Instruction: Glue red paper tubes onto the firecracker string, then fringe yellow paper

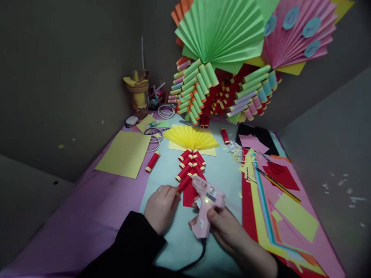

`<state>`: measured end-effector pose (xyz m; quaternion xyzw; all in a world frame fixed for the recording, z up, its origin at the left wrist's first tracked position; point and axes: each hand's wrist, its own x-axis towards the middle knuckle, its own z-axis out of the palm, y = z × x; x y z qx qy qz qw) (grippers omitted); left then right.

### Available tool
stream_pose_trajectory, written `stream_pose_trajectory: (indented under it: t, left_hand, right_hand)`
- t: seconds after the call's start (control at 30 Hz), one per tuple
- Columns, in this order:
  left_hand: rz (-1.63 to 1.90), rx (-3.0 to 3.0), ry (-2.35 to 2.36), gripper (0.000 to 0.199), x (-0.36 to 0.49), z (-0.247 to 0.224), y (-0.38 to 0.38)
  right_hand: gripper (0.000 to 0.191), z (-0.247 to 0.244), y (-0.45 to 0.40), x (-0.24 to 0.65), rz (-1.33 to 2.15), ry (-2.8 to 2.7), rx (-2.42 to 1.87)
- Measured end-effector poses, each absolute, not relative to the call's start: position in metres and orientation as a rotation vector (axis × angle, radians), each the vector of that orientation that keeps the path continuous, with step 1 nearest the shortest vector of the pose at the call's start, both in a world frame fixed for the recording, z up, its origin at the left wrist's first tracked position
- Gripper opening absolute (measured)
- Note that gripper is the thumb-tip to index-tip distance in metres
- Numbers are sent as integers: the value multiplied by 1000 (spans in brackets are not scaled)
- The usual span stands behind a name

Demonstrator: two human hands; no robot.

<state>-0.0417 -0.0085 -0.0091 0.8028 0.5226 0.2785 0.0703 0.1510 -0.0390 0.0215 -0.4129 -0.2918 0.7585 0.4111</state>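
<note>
My right hand (229, 230) grips a pink hot glue gun (206, 204) by its handle, with a small light glowing on its side. The gun's nozzle points left, close to a red paper roll (184, 184). My left hand (161, 206) has its fingers closed on the lower end of this roll. Above it, several red rolls (200, 158) with pale yellow ends lie slanted in two columns on a red paper strip (189, 198). A yellow folded paper fan (192, 137) tops them. Whether the nozzle touches the held roll, I cannot tell.
A loose red roll (152, 161) and a yellow sheet (125, 153) lie left. Another red roll (225, 136) lies behind. Coloured sheets (298, 216), a pencil (280, 186) and paper scraps (249, 165) cover the right. Finished fan hangings (220, 28) stand at the back. A cord (197, 262) trails from the gun.
</note>
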Motion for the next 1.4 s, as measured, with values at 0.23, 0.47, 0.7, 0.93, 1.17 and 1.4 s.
stream_pose_trajectory:
  t: [0.23,0.47,0.7,0.93,1.17,1.4]
  left_hand:
    - [746,2330,1590,9,-42,-9,-9]
    - [649,2350,1581,7,-43,-9,-9]
    - [654,2334,1577,5,-43,-7,-9]
    - [667,2309,1574,5,-43,-8,-9]
    - [689,2298,1563,6,-43,-8,-8]
    - [679,2289,1571,5,-44,-7,-8]
  right_hand:
    - [56,25,-22,138,1865,-763,-1233]
    - [54,23,-20,135,1879,-802,-1261]
    - [50,21,-19,135,1869,-807,-1267]
    - [51,21,-19,133,1870,-834,-1261]
    - [52,20,-20,132,1868,-863,-1251]
    - [52,20,-21,134,1869,-894,-1245]
